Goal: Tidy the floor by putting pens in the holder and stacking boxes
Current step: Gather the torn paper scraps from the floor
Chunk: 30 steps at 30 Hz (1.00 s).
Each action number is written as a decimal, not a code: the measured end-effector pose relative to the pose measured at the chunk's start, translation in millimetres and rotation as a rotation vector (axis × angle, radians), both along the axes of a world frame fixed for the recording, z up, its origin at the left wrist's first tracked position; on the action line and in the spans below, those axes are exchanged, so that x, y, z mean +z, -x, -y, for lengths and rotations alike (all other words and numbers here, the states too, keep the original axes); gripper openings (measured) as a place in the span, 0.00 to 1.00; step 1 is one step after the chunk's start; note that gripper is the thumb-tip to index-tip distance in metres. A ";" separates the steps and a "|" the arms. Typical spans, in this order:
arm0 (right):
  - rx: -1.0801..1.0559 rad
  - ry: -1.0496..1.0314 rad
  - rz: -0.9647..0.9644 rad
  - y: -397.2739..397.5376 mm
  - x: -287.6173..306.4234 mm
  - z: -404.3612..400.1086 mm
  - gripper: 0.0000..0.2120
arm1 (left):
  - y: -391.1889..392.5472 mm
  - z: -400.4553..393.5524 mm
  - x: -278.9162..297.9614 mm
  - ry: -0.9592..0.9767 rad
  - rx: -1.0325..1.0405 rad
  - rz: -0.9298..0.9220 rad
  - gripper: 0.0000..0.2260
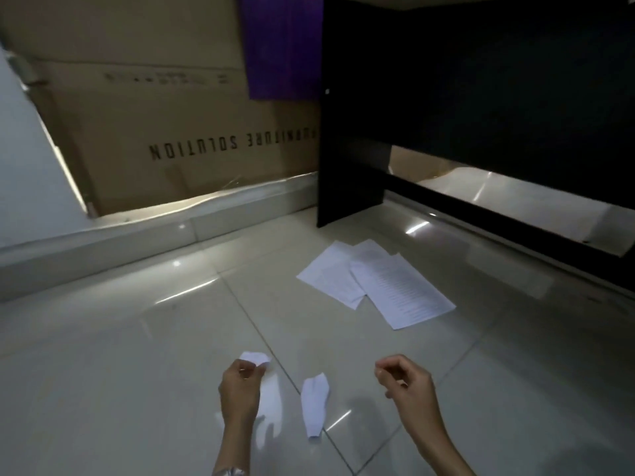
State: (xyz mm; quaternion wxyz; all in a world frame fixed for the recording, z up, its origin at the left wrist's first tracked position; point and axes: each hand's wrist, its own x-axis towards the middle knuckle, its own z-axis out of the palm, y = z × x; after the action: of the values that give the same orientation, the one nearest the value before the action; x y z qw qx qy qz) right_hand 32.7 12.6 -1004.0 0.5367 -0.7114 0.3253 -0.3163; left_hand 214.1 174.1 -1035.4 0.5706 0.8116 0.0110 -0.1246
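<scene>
My left hand (240,386) pinches a small crumpled scrap of white paper (255,357) between thumb and fingers, low over the tiled floor. My right hand (405,379) hovers beside it with fingers curled in and nothing visible in them. Between the two hands a folded, crumpled strip of white paper (314,403) lies on the floor. Farther ahead, several printed white sheets (374,281) lie fanned out on the tiles. No pens, pen holder or small boxes are in view.
A large flat cardboard carton (165,132) with upside-down lettering leans against the wall at the left. A black desk (481,97) stands at the right, its side panel (350,132) reaching the floor. A purple sheet (281,46) hangs behind. A white baseboard (137,235) runs along the floor.
</scene>
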 end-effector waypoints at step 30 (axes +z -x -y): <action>0.217 -0.090 -0.207 -77.6 -85.8 -17.8 0.11 | 55.1 28.6 -70.3 -0.268 -0.223 -0.085 0.07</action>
State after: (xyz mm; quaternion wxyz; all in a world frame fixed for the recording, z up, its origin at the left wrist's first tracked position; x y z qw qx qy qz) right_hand 110.4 30.4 -1089.8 0.5628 -0.7463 0.3140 -0.1665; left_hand 159.0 145.5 -1105.7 0.4389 0.8707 -0.0384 -0.2188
